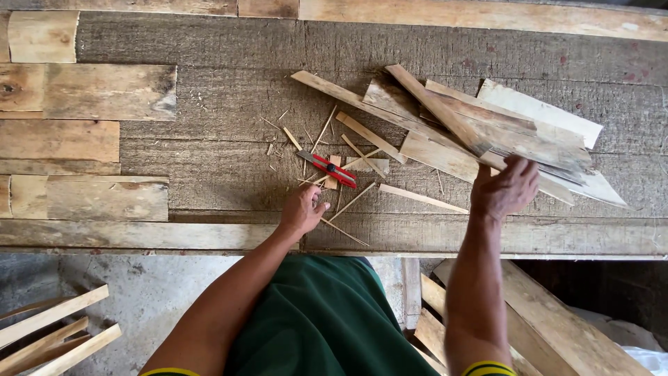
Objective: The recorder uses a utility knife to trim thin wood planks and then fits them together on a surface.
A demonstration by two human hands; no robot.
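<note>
Seen from above, at a rough plank worktop (209, 160).

Left hand (303, 209) resting near the front edge, fingers curled loosely, pinching nothing clearly visible; possibly touching a thin sliver (344, 232) beneath it, cannot tell. Red-and-black utility knife (328, 170) just beyond the fingertips, lying diagonally, apart from the hand. Blade state too small to make out.

Right hand (504, 189) reaching onto the pile of split wood slats (480, 132), fingers bent over the near edge of a pale slat; grip looks partial, thumb hidden. Pile loosely stacked, pieces crossing at angles, some overhanging others.

Thin splinters and offcuts (358, 153) scattered between the two hands, several right beside the knife.

Risks, as judged:
- Pulling one slat from the crossed pile likely to drag or tip neighbours; loose stacking the cause.
- Sharp split edges and bare fingers: splinter hazard on any sliding grip.
- Knife lying close to the left fingertips; a blind sweep across the litter could meet the blade if exposed.
- Displaced slats could knock the knife toward the front edge.

More slats on the floor (49, 334) below left.
</note>
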